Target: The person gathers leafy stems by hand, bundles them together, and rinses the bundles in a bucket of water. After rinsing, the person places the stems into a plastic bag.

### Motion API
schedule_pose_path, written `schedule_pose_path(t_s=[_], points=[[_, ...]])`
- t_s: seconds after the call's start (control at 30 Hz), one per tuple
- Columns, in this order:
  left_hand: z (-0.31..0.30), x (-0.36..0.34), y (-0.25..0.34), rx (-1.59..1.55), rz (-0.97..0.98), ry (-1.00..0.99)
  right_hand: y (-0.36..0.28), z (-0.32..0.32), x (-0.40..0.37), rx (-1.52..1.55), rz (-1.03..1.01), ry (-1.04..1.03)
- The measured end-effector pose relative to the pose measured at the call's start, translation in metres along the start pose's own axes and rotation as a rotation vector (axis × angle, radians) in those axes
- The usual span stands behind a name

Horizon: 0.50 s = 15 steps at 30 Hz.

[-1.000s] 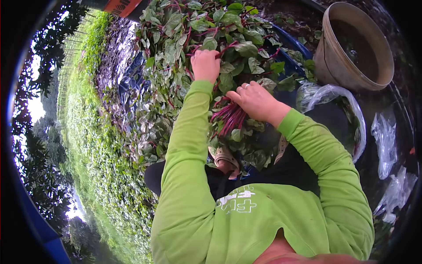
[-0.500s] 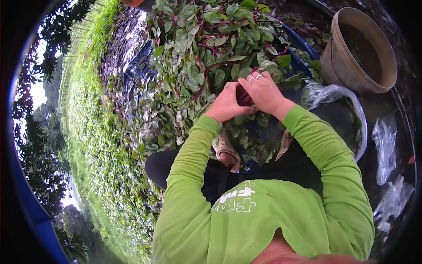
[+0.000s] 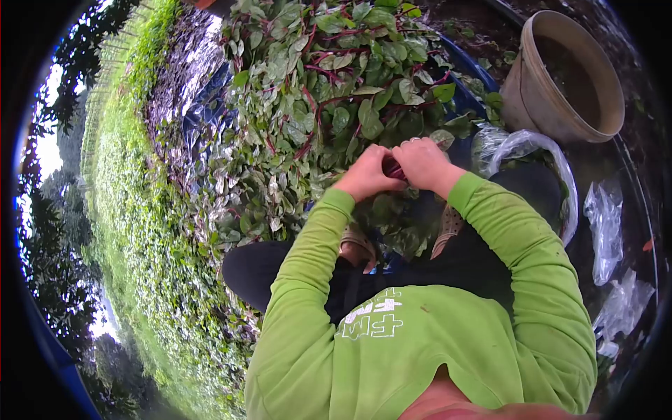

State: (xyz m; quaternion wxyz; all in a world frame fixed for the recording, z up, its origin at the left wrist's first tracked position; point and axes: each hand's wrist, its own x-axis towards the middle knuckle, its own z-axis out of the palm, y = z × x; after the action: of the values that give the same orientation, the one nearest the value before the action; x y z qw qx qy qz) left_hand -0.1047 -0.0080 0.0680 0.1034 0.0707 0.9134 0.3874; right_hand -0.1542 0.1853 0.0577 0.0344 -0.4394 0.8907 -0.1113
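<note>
Both my hands meet over my lap, around a bunch of purple-red leafy stems. My left hand curls round the stems from one side, thumb in front. My right hand, with rings on a finger, closes over the top of them from the other side. Green leaves hang just below my hands, between my sandals. Right in front spreads a large heap of the same leafy vines with purple stems. My fingers partly hide what they grip.
A brown bucket stands tilted at the upper right. Beside my knee is an open clear plastic bag with greens in it. Crumpled plastic bags lie farther right. Blue sheeting shows under the heap; low plants cover the left.
My hands have come down a little toward my body, still together on the stems. My right fingers have curled in more. The view has shifted slightly.
</note>
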Motion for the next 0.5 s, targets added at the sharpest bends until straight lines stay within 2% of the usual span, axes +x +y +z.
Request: schedule_pose_path(t_s=[0.07, 0.13, 0.2, 0.27, 0.3, 0.4, 0.43, 0.5], points=[[-0.025, 0.036, -0.014, -0.094, 0.048, -0.019, 0.004, -0.003, -0.003, -0.042, -0.013, -0.017], [-0.028, 0.091, -0.045, -0.142, 0.19, 0.203, 0.008, -0.015, -0.002, -0.135, -0.062, -0.082], [-0.02, 0.145, -0.052, -0.035, 0.142, 0.32, 0.012, -0.016, -0.003, -0.078, -0.085, -0.043], [0.01, 0.185, -0.067, 0.272, -0.017, 0.405, 0.013, -0.009, -0.006, 0.002, -0.095, 0.015], [0.013, 0.195, -0.058, 0.425, -0.094, 0.451, 0.012, -0.009, -0.006, 0.002, -0.067, 0.002], [0.012, 0.189, -0.039, 0.628, -0.231, 0.265, 0.018, -0.015, -0.009, -0.034, -0.044, 0.007], [0.012, 0.177, -0.031, 0.497, -0.205, 0.35, 0.021, -0.015, -0.011, -0.014, -0.039, 0.054], [0.006, 0.153, -0.04, 0.3, -0.09, 0.343, 0.03, -0.017, -0.01, 0.03, -0.039, 0.153]])
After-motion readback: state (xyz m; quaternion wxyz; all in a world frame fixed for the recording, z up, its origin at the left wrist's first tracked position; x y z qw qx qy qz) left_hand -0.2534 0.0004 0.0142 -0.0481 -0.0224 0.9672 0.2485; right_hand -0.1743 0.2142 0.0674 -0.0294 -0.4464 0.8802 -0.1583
